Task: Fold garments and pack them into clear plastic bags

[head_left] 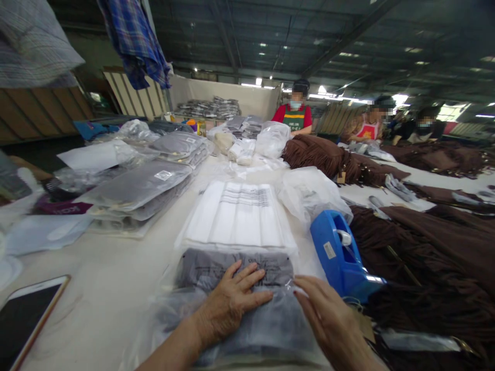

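Observation:
My left hand [232, 296] lies flat with its fingers spread on a dark folded garment in a clear plastic bag [263, 322], right in front of me. At the bag's right edge rests my right hand [328, 314], fingers stretched out and thumb apart from them; nothing shows in its grasp. Black print is visible on the bag near the left fingertips. Just beyond it lies a stack of white printed plastic bags [240, 216]. A blue tape dispenser [340, 257] stands to the right of both hands.
Bagged grey garments [143, 185] are piled at the left, near a phone [33, 314]. Brown garments [425, 247] heap along the right. A crumpled plastic bag [309, 190] lies behind the dispenser. Co-workers [296, 113] are across the table; a plaid shirt [133, 38] hangs above.

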Action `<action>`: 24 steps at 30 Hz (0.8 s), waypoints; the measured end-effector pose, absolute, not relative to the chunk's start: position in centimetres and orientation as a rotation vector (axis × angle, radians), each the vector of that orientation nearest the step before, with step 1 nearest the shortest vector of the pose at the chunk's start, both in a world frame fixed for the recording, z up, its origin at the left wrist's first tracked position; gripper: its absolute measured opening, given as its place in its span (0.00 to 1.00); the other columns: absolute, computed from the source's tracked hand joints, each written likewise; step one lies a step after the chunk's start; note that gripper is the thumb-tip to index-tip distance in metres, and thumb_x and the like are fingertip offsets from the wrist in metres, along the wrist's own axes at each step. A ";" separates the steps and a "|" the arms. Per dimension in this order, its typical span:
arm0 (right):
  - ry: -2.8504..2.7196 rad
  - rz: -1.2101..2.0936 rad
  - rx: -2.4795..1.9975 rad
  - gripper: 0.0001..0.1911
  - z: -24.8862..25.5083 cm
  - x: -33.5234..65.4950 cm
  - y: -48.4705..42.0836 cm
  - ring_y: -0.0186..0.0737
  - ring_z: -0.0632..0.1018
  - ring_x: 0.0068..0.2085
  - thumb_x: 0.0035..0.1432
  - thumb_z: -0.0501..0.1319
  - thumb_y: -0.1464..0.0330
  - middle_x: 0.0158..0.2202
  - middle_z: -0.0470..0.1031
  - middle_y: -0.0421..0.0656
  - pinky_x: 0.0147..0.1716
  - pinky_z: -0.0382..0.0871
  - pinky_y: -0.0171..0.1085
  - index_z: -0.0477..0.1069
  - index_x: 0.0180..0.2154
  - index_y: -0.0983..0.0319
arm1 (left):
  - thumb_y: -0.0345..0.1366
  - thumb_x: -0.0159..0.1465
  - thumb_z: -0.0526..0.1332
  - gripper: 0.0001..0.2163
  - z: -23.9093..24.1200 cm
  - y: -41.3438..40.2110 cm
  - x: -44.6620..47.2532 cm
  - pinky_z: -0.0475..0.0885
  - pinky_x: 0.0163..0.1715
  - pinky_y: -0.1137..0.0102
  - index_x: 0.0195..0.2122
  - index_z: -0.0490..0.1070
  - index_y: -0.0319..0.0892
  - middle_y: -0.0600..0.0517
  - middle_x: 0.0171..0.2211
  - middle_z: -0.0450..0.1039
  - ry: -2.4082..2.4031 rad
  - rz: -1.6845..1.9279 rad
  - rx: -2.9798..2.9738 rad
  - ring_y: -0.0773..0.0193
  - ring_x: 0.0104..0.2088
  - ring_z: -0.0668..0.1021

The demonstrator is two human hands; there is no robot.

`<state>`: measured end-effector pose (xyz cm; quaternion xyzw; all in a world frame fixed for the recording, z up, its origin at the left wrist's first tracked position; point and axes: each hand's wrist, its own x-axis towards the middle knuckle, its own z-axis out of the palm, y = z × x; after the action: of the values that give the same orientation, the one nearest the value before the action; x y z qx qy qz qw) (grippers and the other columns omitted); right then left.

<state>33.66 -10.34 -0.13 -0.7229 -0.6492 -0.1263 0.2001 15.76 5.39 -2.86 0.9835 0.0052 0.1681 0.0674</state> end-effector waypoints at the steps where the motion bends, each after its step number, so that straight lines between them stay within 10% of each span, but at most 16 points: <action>1: -1.887 -0.529 -1.904 0.17 -1.1 32.4 -10.8 0.42 0.72 0.49 0.63 0.49 0.66 0.47 0.72 0.49 0.46 0.66 0.39 0.63 0.51 0.64 | 0.29 0.66 0.48 0.18 -2.9 5.4 15.7 0.64 0.49 0.45 0.53 0.63 0.53 0.44 0.55 0.64 0.024 0.491 2.949 0.49 0.56 0.65; 6: -1.999 -0.922 -1.774 0.36 -5.3 29.3 -11.0 0.53 0.72 0.49 0.61 0.48 0.59 0.48 0.70 0.61 0.45 0.64 0.46 0.44 0.61 0.78 | 0.31 0.65 0.50 0.17 -2.8 5.1 15.9 0.55 0.55 0.47 0.53 0.62 0.56 0.49 0.58 0.60 0.119 0.369 2.834 0.53 0.59 0.61; 16: -2.009 -0.946 -1.673 0.36 -6.6 30.7 -10.5 0.54 0.74 0.46 0.61 0.45 0.58 0.49 0.69 0.61 0.48 0.59 0.48 0.44 0.61 0.78 | 0.36 0.51 0.67 0.23 4.0 9.3 8.5 0.55 0.55 0.61 0.49 0.68 0.45 0.49 0.48 0.70 0.754 0.306 2.322 0.56 0.51 0.67; 24: -1.977 -1.010 -1.665 0.36 -6.4 30.3 -10.2 0.52 0.75 0.45 0.61 0.45 0.58 0.47 0.71 0.60 0.47 0.60 0.46 0.44 0.61 0.79 | 0.48 0.48 0.60 0.18 0.8 9.2 1.6 0.67 0.29 0.72 0.33 0.69 0.38 0.52 0.28 0.73 1.120 0.244 1.926 0.62 0.29 0.74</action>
<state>30.32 -10.20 -6.37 -0.5900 -0.7004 -0.3579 0.1822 1.57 9.17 0.84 0.7736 0.4498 0.0979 0.4354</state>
